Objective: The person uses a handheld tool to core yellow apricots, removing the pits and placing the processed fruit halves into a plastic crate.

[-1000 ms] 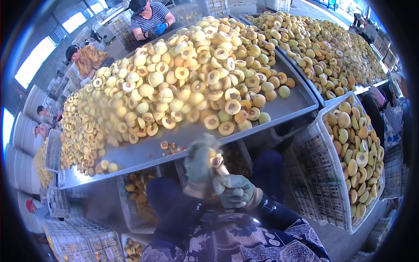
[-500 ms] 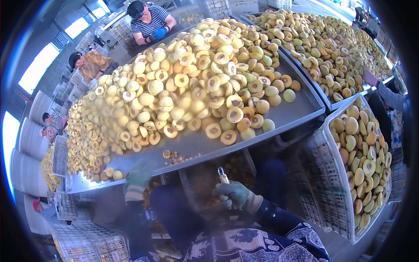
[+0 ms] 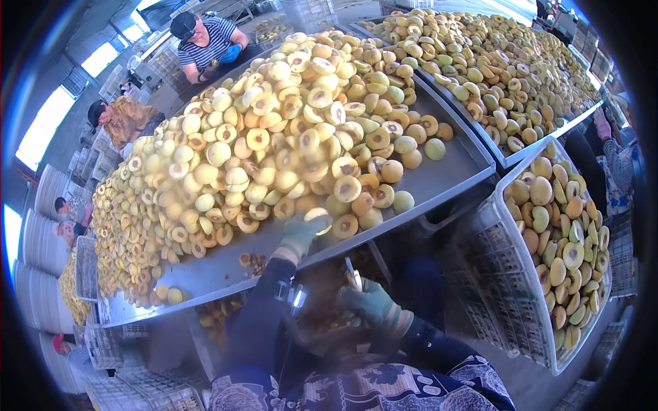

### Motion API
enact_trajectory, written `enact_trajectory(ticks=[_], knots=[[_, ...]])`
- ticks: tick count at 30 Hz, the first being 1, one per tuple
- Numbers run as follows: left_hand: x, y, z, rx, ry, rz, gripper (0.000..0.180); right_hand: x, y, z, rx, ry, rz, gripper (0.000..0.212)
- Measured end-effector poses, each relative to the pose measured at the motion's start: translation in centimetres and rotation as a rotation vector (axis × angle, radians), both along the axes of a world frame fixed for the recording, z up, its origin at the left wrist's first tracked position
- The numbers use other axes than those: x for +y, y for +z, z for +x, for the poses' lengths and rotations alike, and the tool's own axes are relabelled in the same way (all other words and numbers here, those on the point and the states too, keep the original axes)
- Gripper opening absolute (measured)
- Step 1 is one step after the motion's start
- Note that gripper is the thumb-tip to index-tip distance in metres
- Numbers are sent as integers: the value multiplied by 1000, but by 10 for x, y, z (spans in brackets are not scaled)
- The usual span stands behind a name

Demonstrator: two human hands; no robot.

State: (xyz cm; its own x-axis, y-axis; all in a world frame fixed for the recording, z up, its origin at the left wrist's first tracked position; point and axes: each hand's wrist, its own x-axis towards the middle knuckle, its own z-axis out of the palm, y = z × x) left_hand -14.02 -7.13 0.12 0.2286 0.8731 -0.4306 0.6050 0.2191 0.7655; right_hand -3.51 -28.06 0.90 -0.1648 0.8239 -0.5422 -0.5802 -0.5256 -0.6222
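My left hand (image 3: 297, 237), in a green glove with a striped cuff, reaches over the near edge of the metal table. Its fingers close on a yellow peach half (image 3: 319, 220) at the front of the pile. Below the table edge, my right hand (image 3: 373, 301), gloved alike, is wrapped round a small hand tool (image 3: 354, 274) with a light handle and metal tip. Cut peach halves (image 3: 274, 147), some showing brown centres, are heaped in front of me.
The metal table (image 3: 445, 168) has a raised rim, with pit scraps (image 3: 253, 263) near its front edge. A white plastic crate (image 3: 510, 253) of peach halves stands at my right. A second heaped table (image 3: 500, 147) lies beyond. Several people work around the left side.
My left hand has moved up and right, from below the table edge to the front of the pile, and taken hold of a peach half. My right hand keeps its tool. The view has shifted slightly.
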Motion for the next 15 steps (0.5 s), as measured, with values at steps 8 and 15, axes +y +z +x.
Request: enact_trajectory(ticks=[8,15], knots=[[-93,47,-10,-1078,99,-146,38,21,28,-9,-533,-39,346,22],[-131,69,-18,-1160,162,-63,45,3,44,-29,-719,-169,485,17]])
